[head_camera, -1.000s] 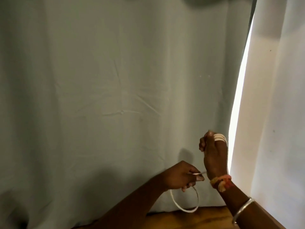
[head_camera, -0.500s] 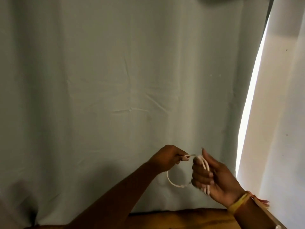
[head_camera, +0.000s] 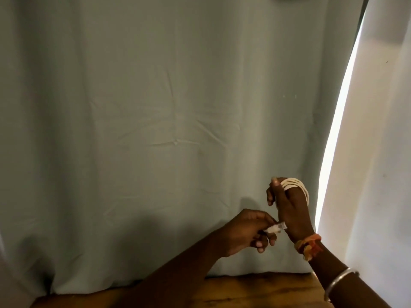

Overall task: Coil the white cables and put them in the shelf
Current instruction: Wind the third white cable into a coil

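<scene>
Judging by the loops, the coiling of this one white cable (head_camera: 295,186) is close to finished. Several turns sit wrapped round the raised fingers of the right hand (head_camera: 291,210), in front of the lower right part of the grey curtain (head_camera: 155,130). The thumb lies against the turns and seems to pin them. The back of that hand faces the camera, so how far its fingers bend cannot be told.

The left hand (head_camera: 244,232), just lower against the curtain, pinches the cable's free end (head_camera: 275,229) between thumb and fingertips, close to the right wrist. Only a short tail looks unwound. What is left, as I read it, is to tuck or wrap that end, slip the coil off the fingers and carry it to the shelf. No shelf shows here, nor any other cable.

Below the curtain's hem runs a wooden surface (head_camera: 255,292), warm brown and grained. At the curtain's right edge a bright strip of daylight (head_camera: 333,152) comes through, and beyond it hangs a paler cloth (head_camera: 382,130). The room is dim otherwise.
</scene>
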